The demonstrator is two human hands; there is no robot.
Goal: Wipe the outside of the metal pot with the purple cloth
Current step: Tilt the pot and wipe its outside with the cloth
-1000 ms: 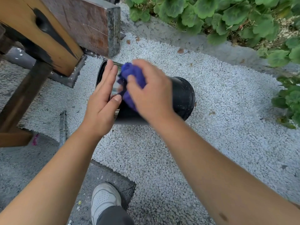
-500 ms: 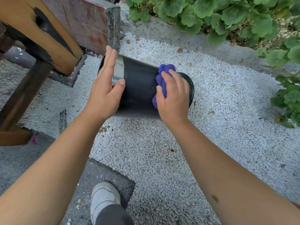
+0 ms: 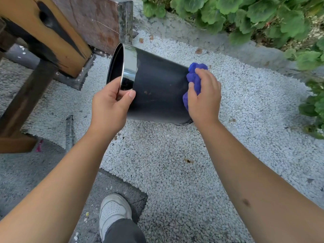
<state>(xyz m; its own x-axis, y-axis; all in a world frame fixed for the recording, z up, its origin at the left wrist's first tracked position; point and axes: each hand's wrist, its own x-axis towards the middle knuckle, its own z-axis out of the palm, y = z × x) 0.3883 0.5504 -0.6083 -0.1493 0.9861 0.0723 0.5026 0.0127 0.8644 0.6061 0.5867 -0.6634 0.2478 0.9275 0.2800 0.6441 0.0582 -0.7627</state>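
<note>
The metal pot (image 3: 157, 88) is held on its side in the air between the two hands, above white gravel (image 3: 175, 163), its open mouth turned toward the left hand and its base toward the right. It looks rigid and thin-walled, probably fairly light for its size, with a dark matte wall and a polished rim band (image 3: 130, 67) that is likely slick; the rim seems the surest place to hold it, since fingers can hook over the edge. The left hand (image 3: 109, 106) does just that, partly closed on the rim with the thumb pressed on the shiny band outside and the other fingers apparently inside, hidden. The right hand (image 3: 205, 95) is curled loosely around the bunched purple cloth (image 3: 194, 79), soft and crumpled, pressing it against the wall near the base.
</note>
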